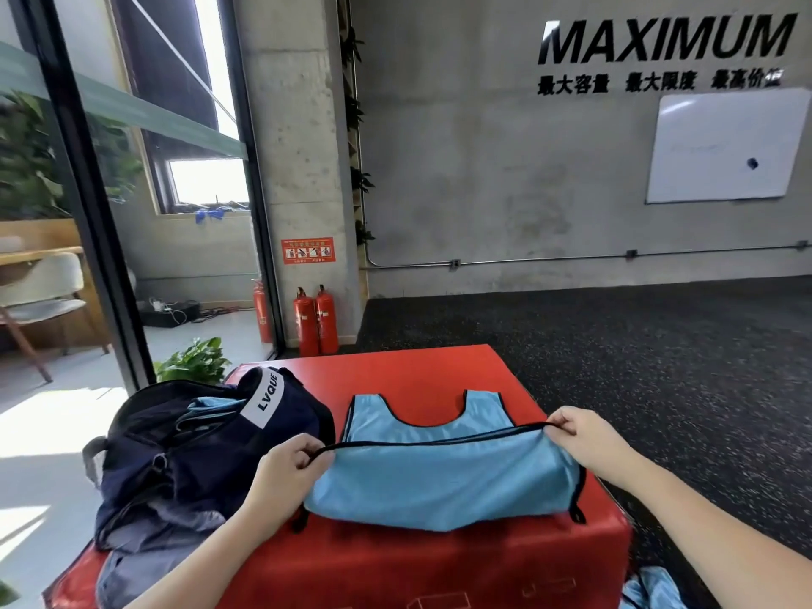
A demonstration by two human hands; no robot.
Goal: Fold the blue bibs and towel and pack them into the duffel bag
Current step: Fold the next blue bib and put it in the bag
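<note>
Duffel bag (206,450) just left of bib (439,472); blue cloth (650,591) on floor.

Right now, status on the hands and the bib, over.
Left hand and right hand pinch the blue bib's black-trimmed hem, folding it over on the red box. Duffel bag open at left. Nothing in the way.

Red worktop (422,375) | 2 red fire extinguishers (316,320) by pillar | whiteboard (725,147) on wall | potted plant (193,360) | chair (41,296)
</note>
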